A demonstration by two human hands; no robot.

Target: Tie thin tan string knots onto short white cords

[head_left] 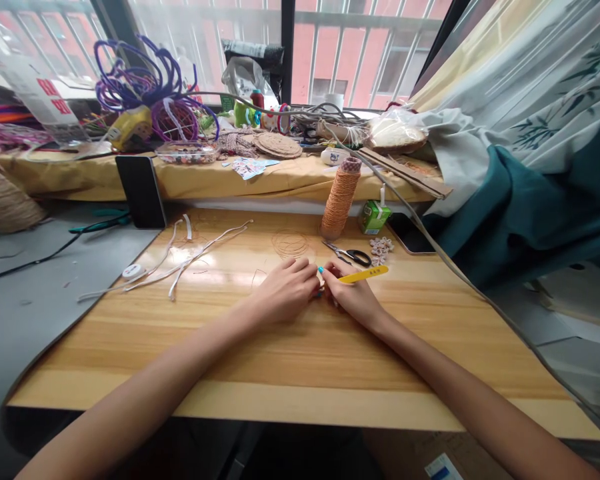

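My left hand (293,290) is closed near the middle of the table, its fingers curled over something small that they hide. Against its fingertips is my right hand (350,293), closed round a yellow flat-handled tool (367,274) with dark lettering; the working end is hidden between the hands. Blue shows at the right thumbnail. Just beyond the left hand lies a loose coil of thin orange-brown thread (289,244). Black-handled scissors (357,257) and a small pile of pale beads or rings (381,250) lie beyond the right hand. A cone of orange thread (341,200) stands upright behind them.
White cords (205,250) and a white round disc (133,271) lie at left. A phone (140,192) leans on the cloth-covered ledge (80,177), which bears craft materials. Behind the beads are a green carton (375,217) and another phone (411,233). A grey cable (460,273) crosses at right.
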